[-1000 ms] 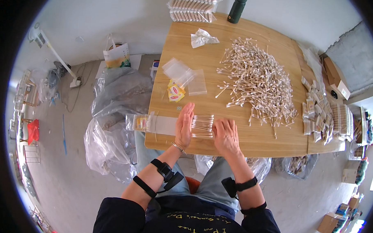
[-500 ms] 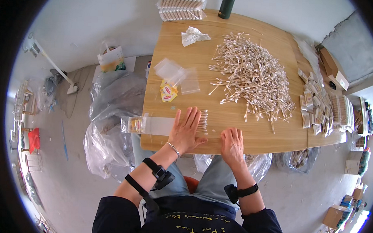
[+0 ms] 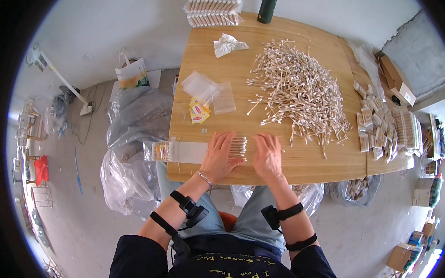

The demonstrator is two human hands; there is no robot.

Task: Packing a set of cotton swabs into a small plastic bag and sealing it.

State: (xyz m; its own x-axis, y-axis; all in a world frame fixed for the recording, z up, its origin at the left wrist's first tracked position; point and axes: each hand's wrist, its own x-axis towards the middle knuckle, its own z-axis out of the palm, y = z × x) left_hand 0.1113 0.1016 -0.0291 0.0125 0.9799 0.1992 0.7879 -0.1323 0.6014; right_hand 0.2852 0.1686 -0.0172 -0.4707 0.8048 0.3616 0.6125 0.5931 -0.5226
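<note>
At the table's near edge, my left hand (image 3: 218, 156) curls over a row of cotton swabs (image 3: 238, 148), thumb on the near side, fingers on the far side. The swabs' white tips stick out to its right. My right hand (image 3: 268, 156) is just right of those tips, apart from them, its fingers curled together; what they hold, if anything, is hidden. Left of my left hand lies a flat white strip (image 3: 192, 152). At its left end is a clear packet (image 3: 162, 151) of swabs with a yellow label, reaching the table's left edge.
A large heap of loose cotton swabs (image 3: 302, 93) covers the right middle. Clear bags (image 3: 224, 98), yellow cards (image 3: 199, 112) and a crumpled tissue (image 3: 229, 45) lie on the left. Farther off are stacked packs (image 3: 215, 9), a dark green bottle (image 3: 267, 8) and small packets (image 3: 375, 117).
My left hand has gone from flat and spread to curled around the swabs. My right hand has moved left and slightly away from me, close to the swab tips.
</note>
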